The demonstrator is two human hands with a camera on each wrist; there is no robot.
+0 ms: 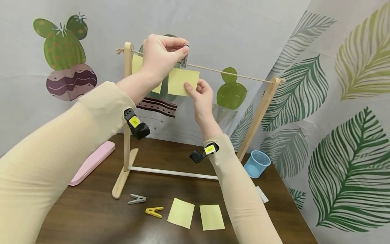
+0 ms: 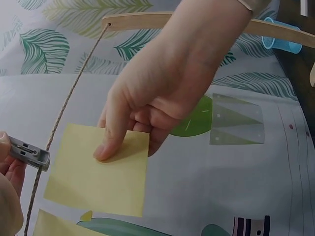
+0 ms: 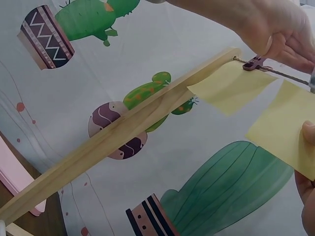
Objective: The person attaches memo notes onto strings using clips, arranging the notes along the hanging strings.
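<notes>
My left hand (image 1: 159,56) pinches a grey clothespin (image 2: 30,155) at the rope (image 1: 225,72) strung between two wooden posts. Just below the rope, a pale yellow paper note (image 1: 181,82) is held by my right hand (image 1: 203,100), its thumb on the front near the right edge. In the left wrist view the clothespin's tip lies over the rope, beside the note's upper corner. Another yellow note (image 3: 231,84) hangs farther left under a dark maroon clothespin (image 3: 254,63); my left hand partly hides that note in the head view.
On the brown table lie a grey clothespin (image 1: 136,199), a yellow clothespin (image 1: 154,212) and two yellow notes (image 1: 181,212). A wooden post (image 1: 127,101) stands left, a slanted post (image 1: 259,117) right, with a white bar (image 1: 173,173) low between. A blue mesh cup (image 1: 256,165) and pink case (image 1: 92,162) flank them.
</notes>
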